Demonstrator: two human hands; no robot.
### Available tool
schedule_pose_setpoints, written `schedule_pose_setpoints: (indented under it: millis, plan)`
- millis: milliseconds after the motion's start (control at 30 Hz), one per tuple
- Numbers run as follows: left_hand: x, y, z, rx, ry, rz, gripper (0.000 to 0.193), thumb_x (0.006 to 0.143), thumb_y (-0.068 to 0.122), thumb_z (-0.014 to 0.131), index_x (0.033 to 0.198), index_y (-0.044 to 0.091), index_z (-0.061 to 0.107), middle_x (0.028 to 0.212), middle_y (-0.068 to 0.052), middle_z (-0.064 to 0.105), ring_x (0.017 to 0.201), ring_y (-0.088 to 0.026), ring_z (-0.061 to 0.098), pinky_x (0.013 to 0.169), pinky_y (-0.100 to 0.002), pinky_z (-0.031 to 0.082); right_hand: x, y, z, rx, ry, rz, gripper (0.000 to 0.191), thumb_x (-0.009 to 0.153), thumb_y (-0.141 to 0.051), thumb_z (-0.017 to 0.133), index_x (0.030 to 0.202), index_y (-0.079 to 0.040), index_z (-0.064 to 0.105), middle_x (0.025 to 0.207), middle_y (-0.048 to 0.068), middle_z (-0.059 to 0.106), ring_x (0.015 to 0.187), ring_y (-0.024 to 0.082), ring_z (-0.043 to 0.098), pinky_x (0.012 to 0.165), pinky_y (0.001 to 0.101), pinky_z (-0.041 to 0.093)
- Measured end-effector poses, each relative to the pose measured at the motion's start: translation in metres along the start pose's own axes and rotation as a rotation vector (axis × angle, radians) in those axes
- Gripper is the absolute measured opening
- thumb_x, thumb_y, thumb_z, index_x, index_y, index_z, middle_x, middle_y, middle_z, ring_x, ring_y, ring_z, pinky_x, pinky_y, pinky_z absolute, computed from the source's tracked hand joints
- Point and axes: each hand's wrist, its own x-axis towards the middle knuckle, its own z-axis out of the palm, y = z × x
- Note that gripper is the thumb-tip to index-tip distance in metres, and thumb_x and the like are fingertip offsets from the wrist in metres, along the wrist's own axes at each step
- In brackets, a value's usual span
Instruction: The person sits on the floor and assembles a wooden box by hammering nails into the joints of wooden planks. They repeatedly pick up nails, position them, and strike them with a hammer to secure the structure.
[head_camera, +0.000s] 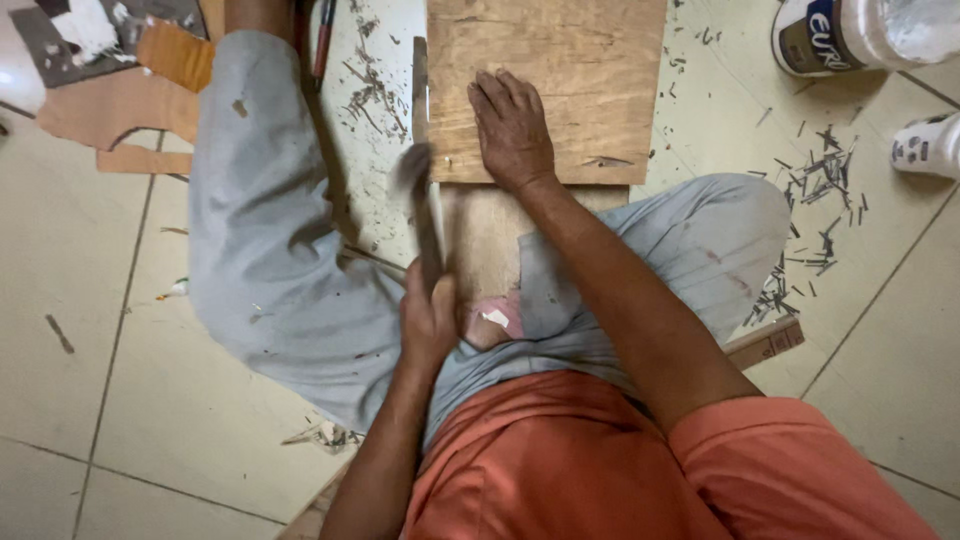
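Gripping a hammer (425, 215) by its handle: left hand (428, 325), fingers curled tight, blurred head at the plywood board (545, 70) edge. Right hand (512, 130): fingers together, flat on the board, which lies on tiled floor (100, 330) between grey-trousered knees. Scattered nails (815, 200) lie right, white tub (850, 35) beyond.

The plywood board (545, 85) lies on the floor ahead of the seated person, between the knees. The right hand (512, 130) rests flat on the board's near left part. The hammer (420, 215) stands along the board's left edge, its handle in the left hand (428, 320), nearer the body. Scattered nails (815, 215) lie right of the board; a tub (850, 35) sits further right, cardboard scraps (120, 100) far left.
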Motion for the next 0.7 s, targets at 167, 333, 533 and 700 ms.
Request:
schedule_pose_setpoints:
  millis: [167,333,533,700]
  plan:
    - [-0.001,0.019,-0.011,-0.078,0.044,-0.219,0.022,0.102,0.019,0.053,0.114,0.001,0.060,0.074,-0.007,0.060,0.060,-0.018,0.056,0.055,-0.030,0.048,0.000,0.000,-0.006,0.065,0.044,0.001,0.035,0.105,-0.015,0.059,0.138,-0.005,0.062,0.147,0.011,0.054,0.140,0.034,0.044,0.119,0.0513,0.034]
    - [-0.023,0.006,-0.041,-0.706,-0.062,0.390,0.021,0.104,0.020,0.060,0.104,-0.001,0.064,0.083,-0.014,0.062,0.070,-0.020,0.064,0.063,-0.033,0.052,0.004,-0.001,-0.009,0.065,0.065,-0.012,0.037,0.100,-0.014,0.061,0.137,-0.004,0.063,0.145,0.011,0.055,0.139,0.034,0.045,0.118,0.0515,0.034]
    - [0.003,-0.035,0.007,0.222,-0.052,-0.185,0.031,0.107,0.028,0.059,0.119,0.000,0.059,0.079,-0.017,0.066,0.068,-0.034,0.064,0.058,-0.036,0.047,0.002,0.003,-0.003,0.021,0.063,-0.011,0.038,0.100,-0.015,0.061,0.137,-0.005,0.062,0.146,0.010,0.055,0.138,0.033,0.045,0.118,0.0509,0.033]
    - [-0.017,-0.013,-0.032,-0.264,0.125,-0.047,0.031,0.106,0.031,0.064,0.112,0.002,0.055,0.081,-0.010,0.058,0.070,-0.020,0.056,0.059,-0.035,0.045,0.003,0.000,-0.006,0.009,0.074,-0.026,0.037,0.102,-0.015,0.061,0.138,-0.005,0.061,0.147,0.011,0.054,0.138,0.033,0.044,0.119,0.0501,0.034]
